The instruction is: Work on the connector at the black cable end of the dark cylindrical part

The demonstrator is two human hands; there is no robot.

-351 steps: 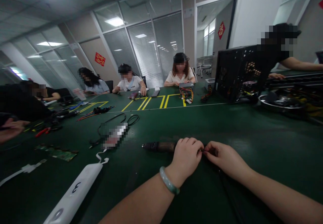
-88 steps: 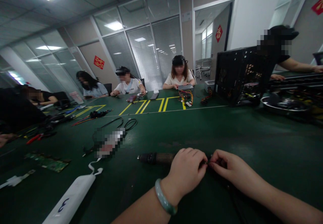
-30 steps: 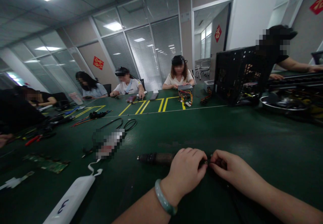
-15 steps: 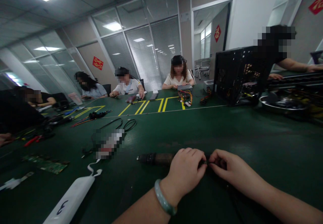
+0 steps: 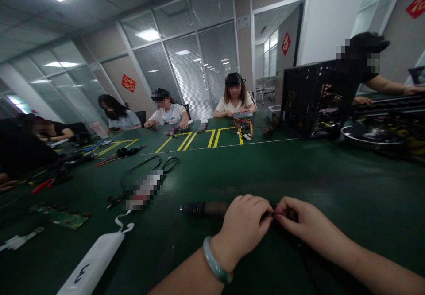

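Note:
An electric screwdriver (image 5: 214, 209) with a dark, brownish body lies on the green table, its metal-tipped nose pointing left. My left hand (image 5: 247, 219), with a pale green bangle at the wrist, is closed around its rear end and hides that part. My right hand (image 5: 294, 215) pinches a small dark piece at the tail of the tool, against the left fingertips. It looks like a cord end or plug, but the fingers cover most of it. A thin dark line, perhaps the cord, runs down the table below the right hand.
To the left lie a white power bank (image 5: 94, 262) marked 3, a blurred-out device (image 5: 146, 189) with black cable, and a green circuit board (image 5: 63, 215). A black computer case (image 5: 310, 100) and a metal bowl (image 5: 368, 140) stand at right. Several people sit around the table.
My hands stay almost in place, with only a slight shift of the fingertips at the tool's tail. Across the table, a co-worker's hand moves a little.

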